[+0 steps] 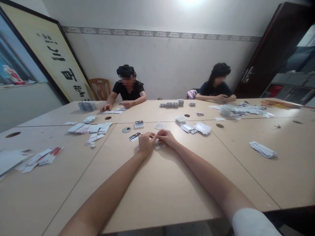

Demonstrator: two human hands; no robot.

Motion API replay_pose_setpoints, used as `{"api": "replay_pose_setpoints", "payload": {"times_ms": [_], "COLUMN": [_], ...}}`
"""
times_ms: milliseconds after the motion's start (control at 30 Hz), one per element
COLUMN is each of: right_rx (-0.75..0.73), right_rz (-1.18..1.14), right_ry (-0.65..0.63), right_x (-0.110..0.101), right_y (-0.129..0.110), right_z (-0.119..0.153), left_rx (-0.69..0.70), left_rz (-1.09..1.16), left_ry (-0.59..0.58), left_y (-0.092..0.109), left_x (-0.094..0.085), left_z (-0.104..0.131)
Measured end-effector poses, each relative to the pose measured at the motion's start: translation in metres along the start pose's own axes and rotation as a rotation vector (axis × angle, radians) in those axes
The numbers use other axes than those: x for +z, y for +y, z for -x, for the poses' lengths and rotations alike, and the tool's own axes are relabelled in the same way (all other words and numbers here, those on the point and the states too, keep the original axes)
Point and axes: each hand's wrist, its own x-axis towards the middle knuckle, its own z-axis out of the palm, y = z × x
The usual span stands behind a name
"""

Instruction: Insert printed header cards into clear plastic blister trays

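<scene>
And there, in close, the left hand (147, 142) and the right hand (167, 137) came together, fingertips bent in and all but meeting at the tray (160, 146). Whether either had a firm grip, or pinched something small between, could not be told: the fingers hid it.

The tray lay low beneath them, on or just above the tabletop (157, 190). Clear and thin-walled, it looked like plastic: light, fairly stiff, probably slick, likely to skid under a careless push and perhaps to crack under a hard squeeze. The side edges seemed the place to take it, a light pinch each side, thumbs off the middle.

Outward now! Left of the tray, near the left hand, sat a card (135, 136); beyond that, left again, a grey disc (126, 130) and a box (139, 124). Just beyond the tray lay a second tray (159, 126), clear too; farther right, slips (188, 128) in a loose pile. And well past the tray, far side, leftward, sat a person (128, 91) in black sleeves.
</scene>
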Motion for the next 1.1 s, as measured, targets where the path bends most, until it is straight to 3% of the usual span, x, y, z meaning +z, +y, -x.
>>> {"api": "replay_pose_setpoints", "payload": {"times_ms": [300,700,1100], "right_rx": [0.005,0.002,-0.009], "right_rz": [-0.001,0.004,0.022], "right_ry": [0.011,0.038,-0.009], "right_x": [0.000,0.000,0.000], "right_y": [0.001,0.001,0.001], "right_z": [0.000,-0.001,0.000], "left_rx": [-0.022,-0.012,-0.003], "left_rz": [0.061,-0.088,-0.119], "left_ry": [0.031,0.045,0.030], "left_y": [-0.008,0.009,0.007], "left_x": [0.003,-0.002,-0.003], "left_z": [-0.003,0.003,0.003]}}
